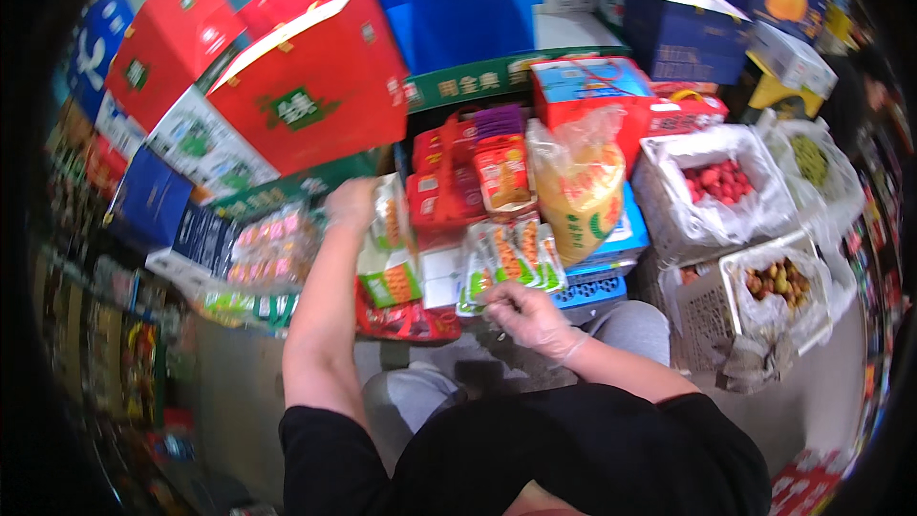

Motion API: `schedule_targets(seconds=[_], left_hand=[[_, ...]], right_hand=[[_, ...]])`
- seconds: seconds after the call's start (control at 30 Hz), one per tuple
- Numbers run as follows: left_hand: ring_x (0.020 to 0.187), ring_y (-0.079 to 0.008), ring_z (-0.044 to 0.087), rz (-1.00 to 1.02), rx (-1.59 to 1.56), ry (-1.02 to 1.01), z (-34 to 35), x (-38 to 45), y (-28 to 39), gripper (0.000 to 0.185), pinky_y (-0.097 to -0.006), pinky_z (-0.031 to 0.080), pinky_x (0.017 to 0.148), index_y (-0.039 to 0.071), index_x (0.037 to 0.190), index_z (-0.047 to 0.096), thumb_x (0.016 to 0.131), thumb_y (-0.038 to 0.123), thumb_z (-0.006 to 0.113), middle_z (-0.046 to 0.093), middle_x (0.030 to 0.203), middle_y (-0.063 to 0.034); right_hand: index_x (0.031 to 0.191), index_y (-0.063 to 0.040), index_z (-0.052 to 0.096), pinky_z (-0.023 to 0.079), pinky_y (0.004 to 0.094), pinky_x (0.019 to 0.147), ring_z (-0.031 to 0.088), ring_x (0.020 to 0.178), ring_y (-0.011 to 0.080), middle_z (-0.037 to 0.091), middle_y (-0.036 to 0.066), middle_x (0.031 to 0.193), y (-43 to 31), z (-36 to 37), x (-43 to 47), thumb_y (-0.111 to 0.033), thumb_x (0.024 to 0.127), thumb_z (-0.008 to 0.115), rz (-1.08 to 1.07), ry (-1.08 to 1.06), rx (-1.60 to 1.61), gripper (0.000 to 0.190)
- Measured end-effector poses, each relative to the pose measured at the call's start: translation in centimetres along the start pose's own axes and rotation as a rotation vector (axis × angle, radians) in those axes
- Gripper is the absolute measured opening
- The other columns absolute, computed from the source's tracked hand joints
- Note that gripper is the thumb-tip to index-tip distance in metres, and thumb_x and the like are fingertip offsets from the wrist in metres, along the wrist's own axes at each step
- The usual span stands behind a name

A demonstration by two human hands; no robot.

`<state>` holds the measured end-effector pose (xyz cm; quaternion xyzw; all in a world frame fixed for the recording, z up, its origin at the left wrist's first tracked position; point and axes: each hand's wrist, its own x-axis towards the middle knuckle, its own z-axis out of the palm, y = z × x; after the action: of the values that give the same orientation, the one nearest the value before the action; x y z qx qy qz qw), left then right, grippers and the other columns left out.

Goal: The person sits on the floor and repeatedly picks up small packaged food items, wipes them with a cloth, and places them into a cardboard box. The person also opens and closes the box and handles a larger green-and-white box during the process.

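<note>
My left hand (351, 204), in a thin clear glove, is at the upper left edge of a small open display box (390, 283) of green and white snack packets (390, 215); its fingers are blurred. My right hand (512, 312), also gloved, is at the lower edge of a fanned group of similar snack packets (509, 254); whether its fingers grip one cannot be told. Behind that group stands a stack of red snack packets (501, 168). To its right is a clear plastic bag of yellow grain (580, 190).
Red gift bags (308, 100) and a blue box (448, 7) stand behind. Plastic-wrapped packs (276, 247) lie at left. At right are white baskets lined with plastic, one with red fruit (716, 183), another with brownish fruit (777, 283). My knees are just below the goods.
</note>
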<state>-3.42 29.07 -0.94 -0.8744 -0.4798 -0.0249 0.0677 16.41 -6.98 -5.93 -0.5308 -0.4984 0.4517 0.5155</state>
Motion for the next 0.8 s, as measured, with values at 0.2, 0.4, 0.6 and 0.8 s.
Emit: schedule_targets(seconds=[0.2,0.4,0.6,0.8], left_hand=[[0.120,-0.0312,0.070,-0.009,0.059,-0.015,-0.3,-1.5,-0.2,0.043,-0.0505,0.059,0.095,0.027,0.141,0.068,0.098,0.024,0.061,0.073,0.131,-0.0092],[0.124,-0.0323,0.068,0.028,0.056,-0.046,-2.3,-2.0,1.9,0.053,-0.0499,0.059,0.097,0.026,0.151,0.058,0.098,0.020,0.062,0.068,0.142,-0.0087],[0.125,-0.0330,0.067,0.047,0.095,-0.042,-1.4,-3.1,0.7,0.057,-0.0530,0.059,0.094,0.024,0.153,0.050,0.098,0.021,0.061,0.066,0.142,-0.0117],[0.127,-0.0331,0.067,-0.009,0.124,-0.082,-1.8,-3.3,2.1,0.053,-0.0522,0.059,0.095,0.016,0.148,0.048,0.097,0.014,0.059,0.066,0.139,-0.0136]], right_hand=[[0.122,-0.001,0.068,0.055,0.0296,0.083,0.065,0.088,0.0111,0.071,0.004,0.097,-0.4,0.2,0.0,-0.014,0.106,0.063,0.014,-0.021,0.046,0.022],[0.126,0.000,0.068,0.054,0.0259,0.083,0.064,0.087,0.0085,0.070,0.001,0.096,0.5,-0.2,-0.1,-0.009,0.105,0.064,0.091,0.020,0.167,0.023],[0.123,0.001,0.069,0.055,0.0271,0.085,0.066,0.090,0.0098,0.073,0.004,0.101,0.9,0.0,-0.1,-0.009,0.104,0.065,0.069,0.026,0.145,0.022],[0.124,0.001,0.068,0.054,0.0267,0.082,0.066,0.090,0.0098,0.072,0.004,0.099,1.6,-0.1,0.3,-0.009,0.104,0.064,0.068,0.041,0.202,0.022]])
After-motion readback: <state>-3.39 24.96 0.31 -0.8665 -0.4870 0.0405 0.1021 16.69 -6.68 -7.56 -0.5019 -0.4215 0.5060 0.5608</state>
